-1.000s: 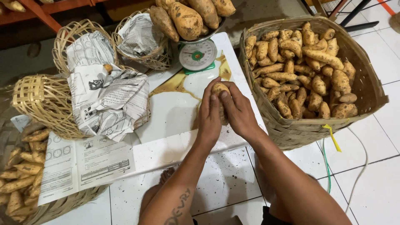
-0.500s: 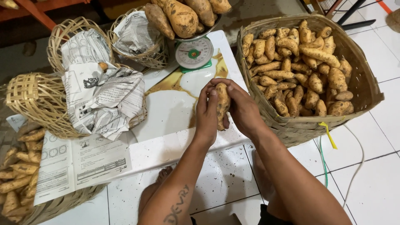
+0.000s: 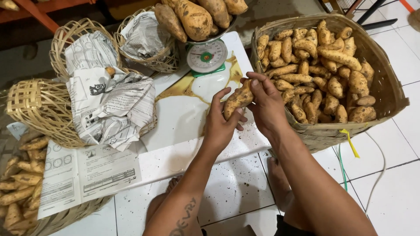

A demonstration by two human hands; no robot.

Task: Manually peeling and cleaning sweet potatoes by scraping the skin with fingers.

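From the head camera I see both hands meeting just right of the frame's centre, above a white board (image 3: 183,113). My left hand (image 3: 221,124) is closed around the lower end of a sweet potato (image 3: 237,99), fingers curled up its side. My right hand (image 3: 266,102) grips the upper end of the same tuber, thumb and fingers wrapped over the top. The potato sits tilted, lifted clear of the board.

Just right of the hands, filling the upper right of the frame, is a large woven basket (image 3: 385,83) heaped with more sweet potatoes. At top centre a green kitchen scale (image 3: 206,57) carries several big tubers in its pan. In the upper left stand small wicker baskets lined with newspaper (image 3: 109,105), one of them tipped on its side. An open printed booklet (image 3: 85,175) lies at lower left, partly over another basket of thin tubers (image 3: 19,188). The floor is white tile.
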